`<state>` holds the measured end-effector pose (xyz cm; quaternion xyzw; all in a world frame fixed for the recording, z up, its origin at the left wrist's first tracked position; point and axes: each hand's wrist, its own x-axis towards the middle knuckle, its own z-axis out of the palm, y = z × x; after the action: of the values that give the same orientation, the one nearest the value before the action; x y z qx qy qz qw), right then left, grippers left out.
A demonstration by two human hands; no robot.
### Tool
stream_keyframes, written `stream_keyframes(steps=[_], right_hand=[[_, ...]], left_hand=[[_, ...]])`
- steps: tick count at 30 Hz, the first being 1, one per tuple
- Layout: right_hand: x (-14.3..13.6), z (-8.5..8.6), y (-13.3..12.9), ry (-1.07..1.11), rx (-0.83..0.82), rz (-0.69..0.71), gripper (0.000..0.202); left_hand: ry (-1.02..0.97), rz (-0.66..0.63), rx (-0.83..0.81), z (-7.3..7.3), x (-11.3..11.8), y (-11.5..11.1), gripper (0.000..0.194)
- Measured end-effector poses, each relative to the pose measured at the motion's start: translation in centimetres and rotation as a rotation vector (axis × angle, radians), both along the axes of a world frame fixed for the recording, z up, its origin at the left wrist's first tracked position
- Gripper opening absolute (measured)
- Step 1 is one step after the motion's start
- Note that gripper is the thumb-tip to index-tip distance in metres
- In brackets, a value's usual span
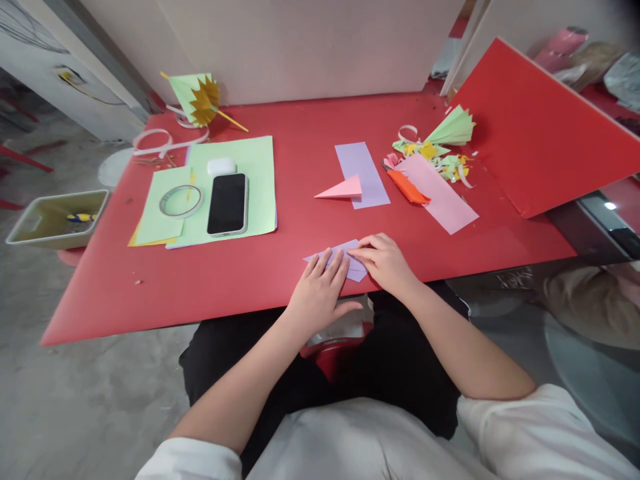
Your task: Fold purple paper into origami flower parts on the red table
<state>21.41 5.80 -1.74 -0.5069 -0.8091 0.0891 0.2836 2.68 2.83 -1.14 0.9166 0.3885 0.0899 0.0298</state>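
A folded piece of purple paper point(357, 273) lies at the table's near edge, partly covered by my hands. My left hand point(318, 288) rests flat on it, fingers spread and thumb out to the side. Bent fingers of my right hand point(388, 264) pinch together at the paper's right part. Beyond them are a pink folded paper cone point(345, 189) and a flat purple paper strip point(369, 175), which the cone's wide end overlaps. To the right, an orange utility knife point(409, 187) lies against a pink paper strip point(447, 199).
Green paper sheets point(260, 193) on the left carry a black phone point(228, 204), a white case point(221, 167) and a tape roll point(181, 201). Paper fans point(204, 100) stand behind. Paper scraps point(453, 167) lie near a raised red board point(545, 133). A bin point(55, 237) sits left.
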Motion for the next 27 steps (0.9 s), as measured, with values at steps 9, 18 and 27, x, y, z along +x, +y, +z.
stream_keyframes(steps=[9,18,27], right_hand=[[-0.4,-0.1,-0.2,-0.054,0.033,-0.045,0.02],[-0.4,-0.1,-0.2,-0.07,0.02,-0.079,0.016],[0.9,-0.4,0.0,-0.066,0.002,-0.143,0.015]], left_hand=[[0.003,0.007,-0.005,0.0,0.0,0.1,0.082],[-0.015,0.166,0.088,0.7,-0.9,-1.1,0.068],[0.023,0.316,0.121,1.4,-2.6,-1.8,0.064]])
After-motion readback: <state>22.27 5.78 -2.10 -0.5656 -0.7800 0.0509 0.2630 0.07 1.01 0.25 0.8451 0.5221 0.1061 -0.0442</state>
